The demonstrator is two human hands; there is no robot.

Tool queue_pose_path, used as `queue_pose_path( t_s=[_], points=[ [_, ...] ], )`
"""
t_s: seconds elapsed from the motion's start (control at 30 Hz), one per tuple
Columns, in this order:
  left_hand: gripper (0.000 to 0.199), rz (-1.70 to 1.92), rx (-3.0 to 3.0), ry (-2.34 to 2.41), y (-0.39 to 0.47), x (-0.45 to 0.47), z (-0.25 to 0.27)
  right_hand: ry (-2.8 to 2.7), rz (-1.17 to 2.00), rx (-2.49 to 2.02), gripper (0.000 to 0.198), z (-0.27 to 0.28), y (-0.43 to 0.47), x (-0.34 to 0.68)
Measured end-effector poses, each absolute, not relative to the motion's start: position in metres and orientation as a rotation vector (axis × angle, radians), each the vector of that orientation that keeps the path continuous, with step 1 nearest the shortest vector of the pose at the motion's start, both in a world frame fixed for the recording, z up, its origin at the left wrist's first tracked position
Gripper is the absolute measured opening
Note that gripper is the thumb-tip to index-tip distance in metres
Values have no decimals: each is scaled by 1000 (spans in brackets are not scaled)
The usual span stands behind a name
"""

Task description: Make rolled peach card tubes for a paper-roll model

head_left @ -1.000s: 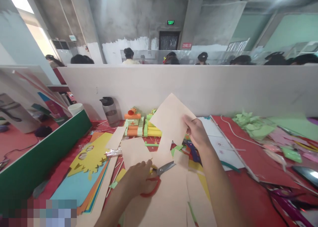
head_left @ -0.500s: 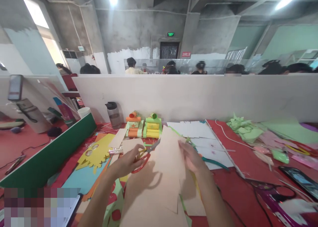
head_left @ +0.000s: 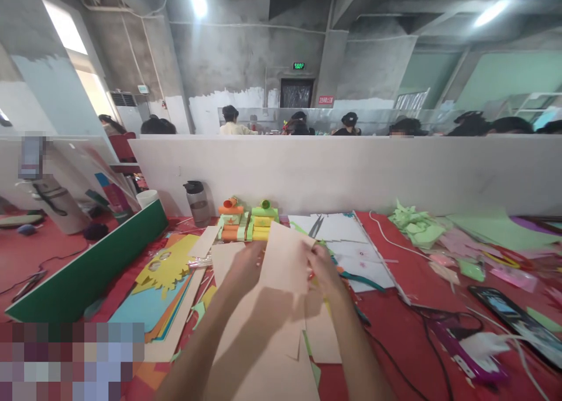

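Note:
A pale peach sheet of paper [head_left: 286, 257] is raised and tilted between my hands, above a larger sheet of the same colour [head_left: 259, 342]. My left hand [head_left: 246, 266] is at its left edge, fingers partly hidden and closed on it. At the right edge is my right hand [head_left: 322, 266], blurred and closed around scissors. The scissors' blades [head_left: 315, 226] stick up beyond the sheet's upper right corner, while their handles are mostly hidden. More peach pieces [head_left: 322, 331] lie under and beside the right hand.
Two rolled paper models [head_left: 232, 222] stand near the white partition [head_left: 342, 172], beside a dark-lidded bottle [head_left: 196, 203]. Yellow cut-outs [head_left: 169, 266] and coloured sheets lie left. Teal-handled pliers [head_left: 362, 280], white sheets [head_left: 371, 257], cables and a phone [head_left: 516, 316] are right.
The scissors have passed from my left hand to my right hand, blades now pointing up. My left hand has moved to the sheet's left edge, and the sheet has shifted left and turned.

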State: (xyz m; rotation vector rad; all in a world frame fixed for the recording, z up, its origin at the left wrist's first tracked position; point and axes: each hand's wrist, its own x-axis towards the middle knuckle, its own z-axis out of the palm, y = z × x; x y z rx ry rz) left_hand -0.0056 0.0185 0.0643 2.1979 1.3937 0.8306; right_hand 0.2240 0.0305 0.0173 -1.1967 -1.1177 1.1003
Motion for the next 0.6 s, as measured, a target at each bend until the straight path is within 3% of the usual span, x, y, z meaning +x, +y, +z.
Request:
queue_pose_path(
  t_s=[0.17, 0.33, 0.47, 0.6],
  points=[
    [39, 436, 2109, 2207, 40, -74, 42, -1314, 872, -1505, 42, 31, 29, 314],
    [43, 204, 1947, 2293, 45, -102, 13, -1454, 913, -1637, 40, 19, 37, 357],
    [51, 458, 1970, 2225, 50, -92, 2, -1588, 795, -1825, 37, 5, 46, 365],
    [43, 1043, 1836, 2180, 52, -100, 6, -1622, 655, -1937, 33, 1, 47, 373]
  ],
)
